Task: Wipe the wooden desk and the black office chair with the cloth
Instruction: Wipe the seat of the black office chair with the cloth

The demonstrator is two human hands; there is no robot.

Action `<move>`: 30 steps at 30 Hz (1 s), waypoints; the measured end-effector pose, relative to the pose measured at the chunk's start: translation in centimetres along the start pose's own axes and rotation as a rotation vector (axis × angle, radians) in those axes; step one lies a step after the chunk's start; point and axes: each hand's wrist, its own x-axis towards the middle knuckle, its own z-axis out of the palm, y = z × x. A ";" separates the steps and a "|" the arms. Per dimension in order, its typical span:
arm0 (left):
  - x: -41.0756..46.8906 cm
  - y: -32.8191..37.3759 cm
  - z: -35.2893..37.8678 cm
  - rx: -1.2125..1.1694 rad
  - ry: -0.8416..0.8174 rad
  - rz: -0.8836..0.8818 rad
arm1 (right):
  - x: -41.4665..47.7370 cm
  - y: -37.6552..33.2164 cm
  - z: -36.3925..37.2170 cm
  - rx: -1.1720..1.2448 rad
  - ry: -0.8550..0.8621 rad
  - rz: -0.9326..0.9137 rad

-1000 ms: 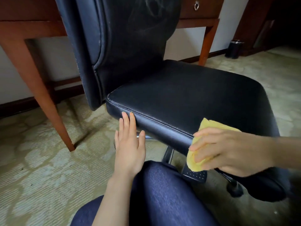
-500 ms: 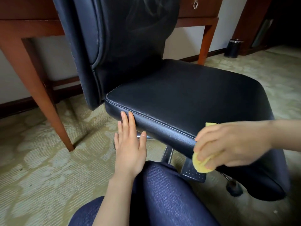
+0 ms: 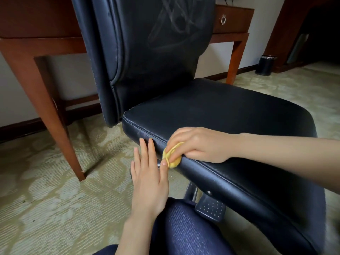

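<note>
Patterned carpet [image 3: 46, 199] covers the whole floor, and the wooden desk [image 3: 46, 45] runs along the wall at the back, one leg planted down on your left. Square in front of it, hiding most of its middle, stands the black office chair [image 3: 230, 115]. Its backrest [image 3: 156, 61] is upright, with pale smeary streaks across the upper part.

Your knee [image 3: 184, 230], in dark blue trousers, pokes in from the bottom, tucked just under the seat's near side. Far right, past the desk's other leg, a small black bin [image 3: 265, 65] with a shiny rim sits on the carpet, well apart from you, and you can't see into it from here. The desk's drawer [image 3: 231, 21] is closed, ring pull showing, so nothing of its contents shows either. A grey dotted lever [image 3: 210, 208] sticks out beneath the seat, just beside your knee.

Now the hands! Your left hand [image 3: 149, 181] lies flat, fingers straight and close together, fingertips touching the seat's side edge. Your right hand [image 3: 198, 144] curls over the top seam, fingers bunching the yellow cloth [image 3: 172, 157] and pressing it against that same edge. The cloth is right beside your left thumb, only a small wad of it peeking out.
</note>
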 end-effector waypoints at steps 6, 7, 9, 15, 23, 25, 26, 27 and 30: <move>0.0 -0.4 -0.7 0.034 0.018 0.044 | 2.7 1.3 0.6 0.027 0.046 0.141; -0.1 -0.4 -0.8 0.048 0.016 0.061 | 3.2 1.5 0.7 0.024 0.048 0.163; -0.4 -0.6 -1.1 0.064 0.005 0.093 | 4.1 2.0 1.0 0.020 0.062 0.200; -1.5 -1.3 -2.0 0.140 -0.031 0.114 | 6.6 4.3 1.7 0.079 0.210 0.404; -1.9 -0.7 -3.5 -0.015 0.011 0.139 | 2.5 9.5 -0.7 0.228 0.383 0.878; -1.9 -0.3 -3.6 -0.063 0.006 0.162 | -0.2 10.3 -1.5 0.167 0.411 0.980; -2.0 -0.1 -3.5 -0.079 -0.003 0.182 | -1.7 10.6 -1.8 0.108 0.404 1.016; -2.1 0.1 -3.5 -0.086 -0.017 0.206 | -3.2 10.8 -2.1 0.053 0.394 1.060; -2.4 0.7 -3.3 -0.072 -0.065 0.277 | -7.8 11.3 -2.9 -0.174 0.317 1.258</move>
